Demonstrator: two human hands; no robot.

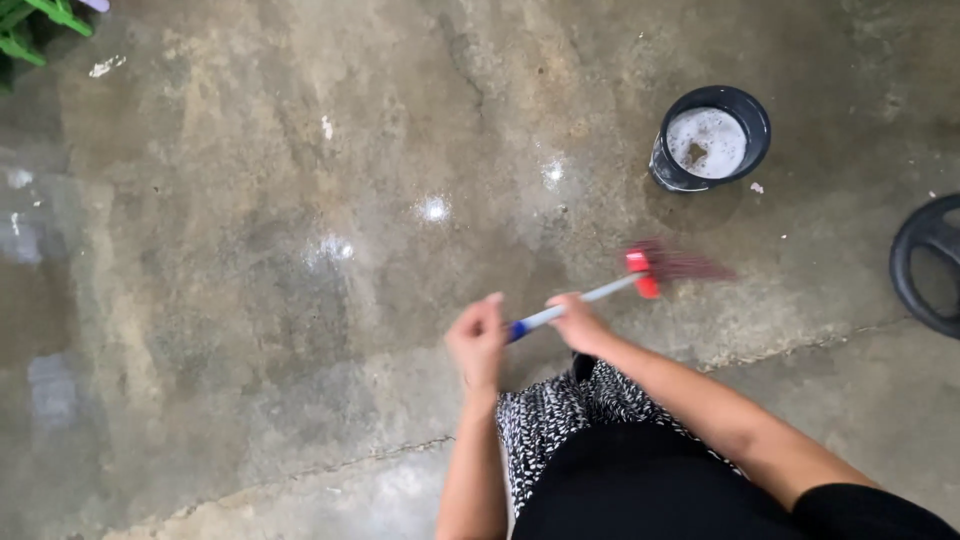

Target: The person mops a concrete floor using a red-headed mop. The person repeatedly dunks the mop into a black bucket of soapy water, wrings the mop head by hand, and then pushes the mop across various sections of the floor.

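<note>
Hands: left hand (477, 338) and right hand (580, 322) both clasp the red broom (640, 273) handle; wet concrete floor (250, 260) risks slipping, nearby black bucket (711, 139) tipping.

This looks like an outdoor yard or patio beside a home, not a room indoors. Underfoot is a bare concrete floor (250, 300), stained, cracked and shining wet in patches. A dark bucket (668, 165) of soapy water stands on it, green plant leaves (30, 25) poke in at one corner, and a black tyre-like ring (905, 265) lies at the edge.
</note>
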